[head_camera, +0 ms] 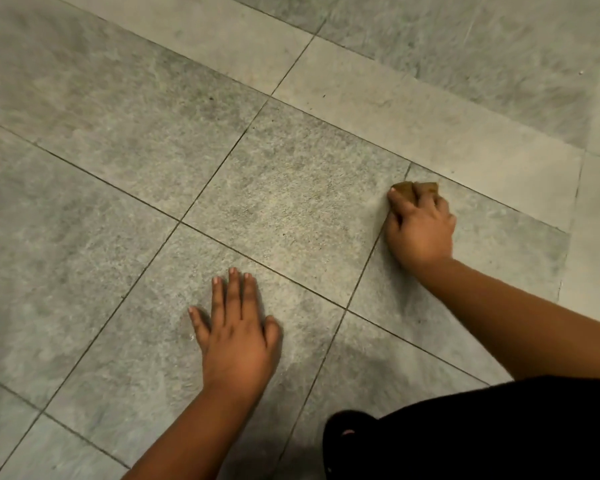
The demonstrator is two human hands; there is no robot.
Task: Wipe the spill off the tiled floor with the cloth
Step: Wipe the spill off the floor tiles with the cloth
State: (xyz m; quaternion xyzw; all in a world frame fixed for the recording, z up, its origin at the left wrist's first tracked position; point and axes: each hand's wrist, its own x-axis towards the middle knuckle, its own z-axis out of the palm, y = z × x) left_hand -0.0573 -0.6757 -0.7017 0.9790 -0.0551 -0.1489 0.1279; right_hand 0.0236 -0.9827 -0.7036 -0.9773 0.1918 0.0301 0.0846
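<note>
While the right hand (pixel 420 226) grips the bunched cloth (pixel 414 189) and the left hand (pixel 238 336) lies flat on the floor (pixel 118 133), I'd press hard and overlap strokes.

no readable text, labels or signs

Left hand (pixel 238 336) is lying flat, palm down, fingers straight and slightly spread, pressing on the tiled floor (pixel 118 133), forearm running back toward the lower frame edge. Right hand (pixel 420 226) is reaching farther out over the floor, fingers curled and gripping the cloth (pixel 414 189), bare forearm extending back to the lower right.
</note>
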